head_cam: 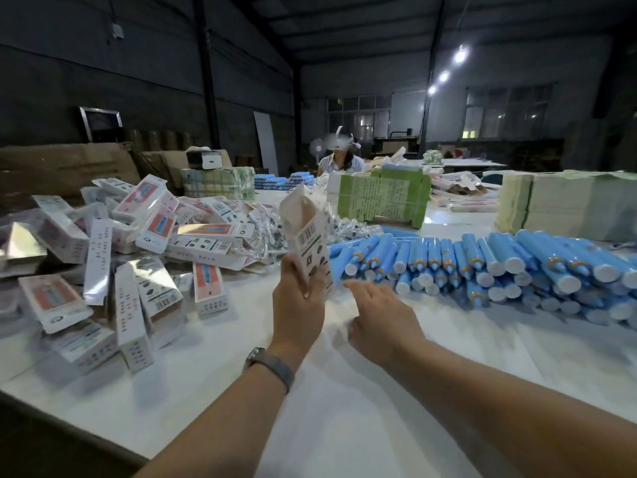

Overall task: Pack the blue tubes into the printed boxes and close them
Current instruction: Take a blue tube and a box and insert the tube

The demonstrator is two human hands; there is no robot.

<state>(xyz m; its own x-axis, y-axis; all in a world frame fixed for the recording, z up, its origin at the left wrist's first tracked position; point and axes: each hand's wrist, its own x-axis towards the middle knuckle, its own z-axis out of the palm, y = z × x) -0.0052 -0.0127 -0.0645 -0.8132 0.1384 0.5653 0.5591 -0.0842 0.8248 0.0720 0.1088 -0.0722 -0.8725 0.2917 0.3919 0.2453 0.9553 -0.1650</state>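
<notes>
Broadly spread across the scene, a white tabletop [344,391], carrying everything below. On the right, a large heap of blue tubes [482,267], white caps mostly toward the near side, orange collars showing on several. On the left, a jumbled pile of printed boxes [131,257], some with clear windows, lying at all angles. Far beyond the tubes, stacks of flat green and pale cardboard [382,198], and farther still a seated person [339,160] wearing a headset. Near the middle, held upright above the tabletop, one printed box [306,236], top flap open, barcode side toward the camera. Left hand [298,305], watch [269,363] on the wrist, gripping the lower end of that box, fingers curled round it. Right hand [379,315] just right of the box, fingers straight and spread, grip wide, holding nothing, reaching toward the tubes without touching them.
</notes>
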